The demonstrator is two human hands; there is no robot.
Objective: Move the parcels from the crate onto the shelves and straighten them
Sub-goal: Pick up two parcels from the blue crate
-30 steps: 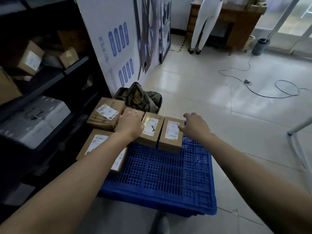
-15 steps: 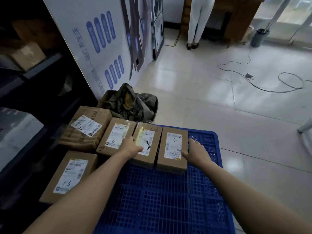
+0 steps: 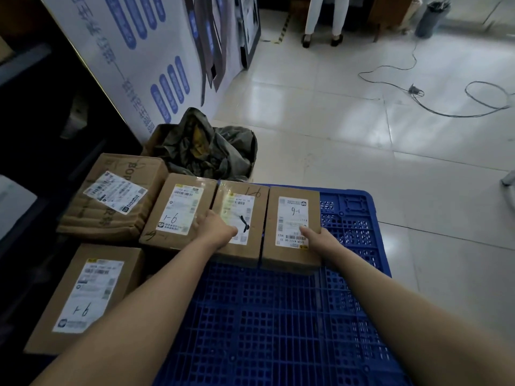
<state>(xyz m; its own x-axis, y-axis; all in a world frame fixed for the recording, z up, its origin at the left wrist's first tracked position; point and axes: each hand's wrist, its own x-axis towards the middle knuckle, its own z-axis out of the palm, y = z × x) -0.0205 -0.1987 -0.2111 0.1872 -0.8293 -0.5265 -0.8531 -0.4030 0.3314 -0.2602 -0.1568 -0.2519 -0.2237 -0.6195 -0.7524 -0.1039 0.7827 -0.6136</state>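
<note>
Three small brown parcels with white labels lie side by side at the far edge of the blue plastic crate (image 3: 278, 316). My left hand (image 3: 216, 229) rests on the middle parcel (image 3: 246, 203), fingers curled into the gap beside the left parcel (image 3: 178, 210). On the near right edge of the right parcel (image 3: 292, 215), my right hand (image 3: 320, 240) has its thumb on the label. Both hands clasp the pair from opposite sides. A larger taped box (image 3: 117, 196) and another labelled parcel (image 3: 86, 293) lie to the left of the crate.
Dark shelving (image 3: 41, 121) fills the left side. A white printed panel (image 3: 133, 51) leans behind the parcels, with a crumpled dark bag (image 3: 206, 146) in front of it. A cable (image 3: 418, 93) loops over the tiled floor. A person's legs (image 3: 323, 20) and a bin (image 3: 432, 18) are far back.
The view has dropped and closed in on the crate. My left hand slid from the left parcel's top to the middle parcel's left edge; my right hand settled on the right parcel's near corner.
</note>
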